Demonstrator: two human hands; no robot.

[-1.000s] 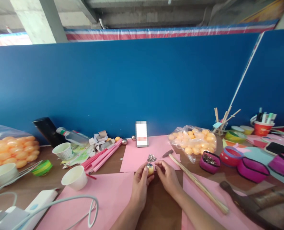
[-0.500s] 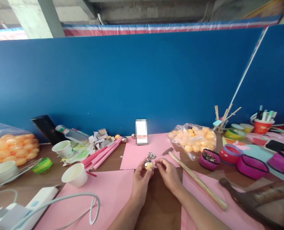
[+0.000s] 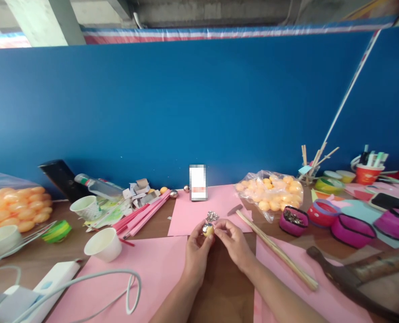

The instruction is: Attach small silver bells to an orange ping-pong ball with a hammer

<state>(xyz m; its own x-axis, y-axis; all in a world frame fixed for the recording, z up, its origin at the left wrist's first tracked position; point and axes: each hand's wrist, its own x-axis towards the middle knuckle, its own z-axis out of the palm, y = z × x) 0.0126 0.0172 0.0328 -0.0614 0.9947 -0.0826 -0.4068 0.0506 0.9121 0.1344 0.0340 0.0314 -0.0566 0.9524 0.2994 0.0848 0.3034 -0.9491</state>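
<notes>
Between the fingers and thumb of my left hand (image 3: 196, 251) sits a yellow-orange ball (image 3: 208, 230), its upper part covered in shiny silver pieces. My right hand (image 3: 235, 246) is at the ball's right side, thumb and fingertips pinched together against or very near it. Whatever those fingertips hold is too small to make out. Just beyond the ball, a small heap of shiny metal pieces (image 3: 212, 216), which look like thumbtacks, lies on a pink sheet (image 3: 182, 220). A hammer with a pale wooden handle (image 3: 276, 249) lies right of my right hand.
Bags of orange balls (image 3: 280, 190) stand on both sides. Silver balls (image 3: 174, 194) and a blurred upright phone (image 3: 198, 184) are at the back. Left are a white cup (image 3: 103, 245), cables and a power strip (image 3: 56, 280); right, purple containers (image 3: 352, 232) and a larger hammer (image 3: 334, 273).
My right hand has moved left, bringing its fingertips to the ball. My left hand still holds the ball, which shows more of its silver side. The whole view has shifted slightly.
</notes>
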